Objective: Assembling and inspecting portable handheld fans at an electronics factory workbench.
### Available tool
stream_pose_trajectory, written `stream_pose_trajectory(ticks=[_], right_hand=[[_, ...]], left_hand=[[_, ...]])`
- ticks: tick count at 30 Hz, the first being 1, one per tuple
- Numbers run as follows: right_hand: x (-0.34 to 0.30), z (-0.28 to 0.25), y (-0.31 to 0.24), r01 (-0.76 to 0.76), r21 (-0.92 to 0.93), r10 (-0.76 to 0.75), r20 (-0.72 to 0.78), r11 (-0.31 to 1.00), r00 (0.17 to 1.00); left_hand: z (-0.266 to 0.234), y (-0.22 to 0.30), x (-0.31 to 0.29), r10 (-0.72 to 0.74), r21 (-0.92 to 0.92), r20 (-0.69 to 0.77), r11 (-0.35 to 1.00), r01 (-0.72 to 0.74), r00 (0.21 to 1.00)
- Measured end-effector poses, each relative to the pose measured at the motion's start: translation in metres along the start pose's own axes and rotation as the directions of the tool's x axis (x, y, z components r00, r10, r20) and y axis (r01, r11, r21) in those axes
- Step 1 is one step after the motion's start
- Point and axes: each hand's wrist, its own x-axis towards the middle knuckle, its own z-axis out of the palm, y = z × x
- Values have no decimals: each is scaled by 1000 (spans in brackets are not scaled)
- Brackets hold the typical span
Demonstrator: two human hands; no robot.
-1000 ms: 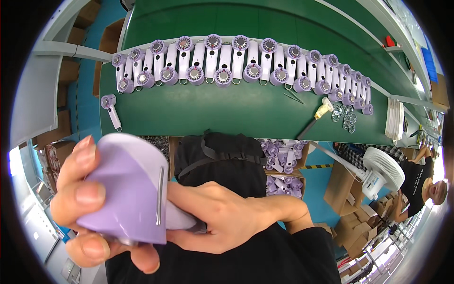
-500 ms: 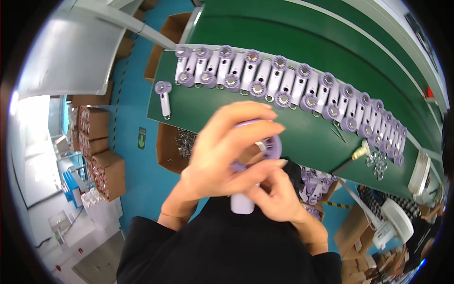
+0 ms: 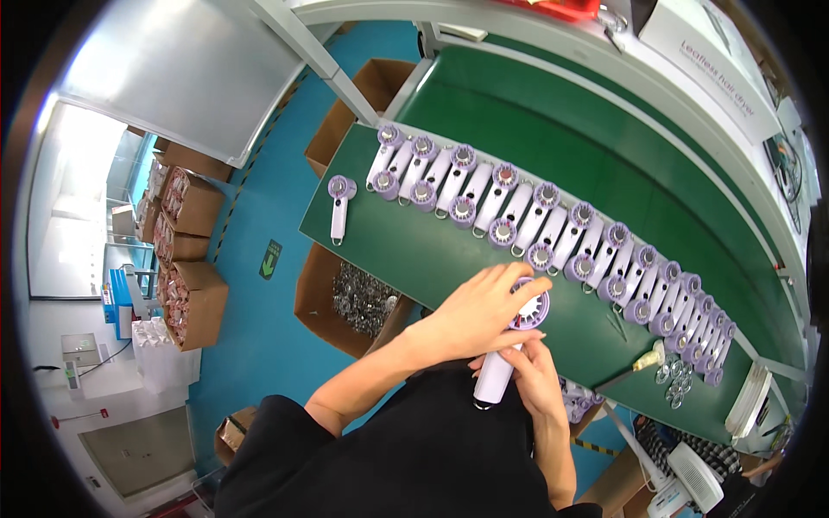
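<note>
A lilac-and-white handheld fan is held in front of my body, its round head tilted up and its handle pointing down towards me. My left hand is closed over the head, with fingers across its rim and face. Around the neck and upper handle wraps my right hand, thumb near the base of the head. A small loop shows at the handle's lower end. Beyond my hands, a long double row of similar fans lies on the green tabletop. One single fan lies apart at the left end.
Clear rings lie on the tabletop at right, beside a yellow-ended tool. White stacked trays stand farther right. A carton of small metallic parts sits below the table's front edge at left. A white shelf frame crosses above the table.
The view has shifted, bringing the shelf into sight. My hands and the fan appear farther right; my left hand has lowered onto the fan's head. The fan remains held.
</note>
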Motion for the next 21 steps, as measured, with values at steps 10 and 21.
stream_pose_trajectory(ticks=[10,21], right_hand=[[0,-7,-6,-40,9,40,-43,999,998],[19,-32,14,66,-148,-89,-149,987,985]], left_hand=[[11,-4,3,4,1,-49,1000,-4,999],[28,-17,3,30,8,-62,1000,-29,998]])
